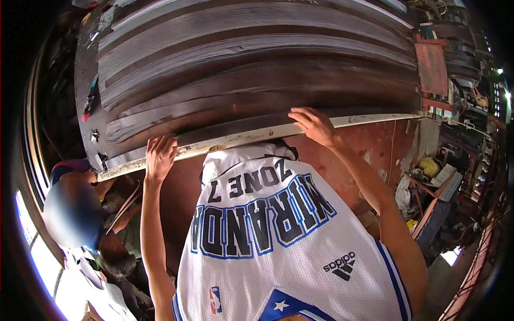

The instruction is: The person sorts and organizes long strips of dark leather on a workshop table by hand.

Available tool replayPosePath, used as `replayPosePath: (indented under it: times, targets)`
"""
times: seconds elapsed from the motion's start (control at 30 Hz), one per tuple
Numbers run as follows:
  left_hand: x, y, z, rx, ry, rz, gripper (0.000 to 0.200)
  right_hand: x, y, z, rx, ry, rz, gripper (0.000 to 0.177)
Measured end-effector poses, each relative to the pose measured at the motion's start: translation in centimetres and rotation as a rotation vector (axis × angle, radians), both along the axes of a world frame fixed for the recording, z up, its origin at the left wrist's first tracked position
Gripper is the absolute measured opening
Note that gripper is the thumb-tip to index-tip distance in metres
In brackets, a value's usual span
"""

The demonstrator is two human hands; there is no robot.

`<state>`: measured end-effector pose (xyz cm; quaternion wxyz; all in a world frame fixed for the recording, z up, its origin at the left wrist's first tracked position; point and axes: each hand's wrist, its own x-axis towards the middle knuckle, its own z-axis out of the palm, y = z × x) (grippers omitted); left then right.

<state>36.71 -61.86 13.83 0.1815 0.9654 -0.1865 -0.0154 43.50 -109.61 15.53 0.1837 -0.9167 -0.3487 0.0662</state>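
Observation:
A long dark flat strip [235, 126] lies along the near edge of a broad work table [85, 107]. My left hand [161, 155] is at the strip's left part, fingers bent over it at the pale table edge. Farther right, my right hand [315, 127] has its fingers together and curled at the same strip. Both thumbs are mostly hidden. Beyond the hands, several stacks of dark, thin strips [257, 40] lie side by side across the table, their layered edges looking grey.
Another person [115, 254] is low at the left, below the table corner. Small tools [89, 104] lie on the table's left side. A reddish panel [369, 152] stands below the front edge. Cluttered shelving [433, 182] with a yellow bundle [429, 167] is at right.

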Motion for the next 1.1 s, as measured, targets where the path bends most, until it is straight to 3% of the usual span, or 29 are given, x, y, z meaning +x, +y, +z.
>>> replayPosePath:
  times: [0.2, 0.33, 0.47, 0.6, 0.67, 0.73, 0.83, 1.0, 1.1]
  targets:
    - [-1.6, 3.9, 0.6, 0.056, -0.026, 0.044, 0.021, 0.3, 1.1, 1.9, 0.034, 0.093, -0.022, 0.042]
    - [-2.1, 4.4, 0.6, 0.141, -0.002, 0.069, 0.021, 0.0, 1.6, 3.6, 0.038, 0.002, -0.037, 0.041]
    - [-1.9, 2.0, 2.9, 0.025, -0.105, 0.195, 0.025, 1.5, 5.9, 3.3, 0.253, -0.048, -0.111, 0.031]
    - [1.0, -0.5, 1.0, -0.038, -0.218, 0.240, 0.028, 3.7, 11.0, 1.7, 0.313, -0.093, -0.081, 0.022]
    - [2.9, -2.3, -0.1, -0.039, -0.238, 0.273, 0.032, 4.5, 12.9, 1.2, 0.280, -0.133, -0.020, 0.026]
    - [4.3, -3.4, -2.4, 0.109, -0.241, 0.210, 0.036, 4.9, 14.2, 0.9, 0.247, -0.104, 0.019, 0.032]
    - [5.6, -5.4, -1.0, 0.006, -0.236, 0.210, 0.038, 4.8, 15.1, 0.9, 0.128, -0.070, 0.009, 0.036]
    - [6.6, -6.5, -0.3, -0.040, -0.234, 0.159, 0.037, 5.2, 14.1, 0.9, 0.121, -0.093, -0.058, 0.029]
    - [7.7, -7.9, -0.2, -0.080, -0.225, 0.135, 0.023, 5.6, 12.8, 1.4, 0.114, -0.081, -0.089, 0.026]
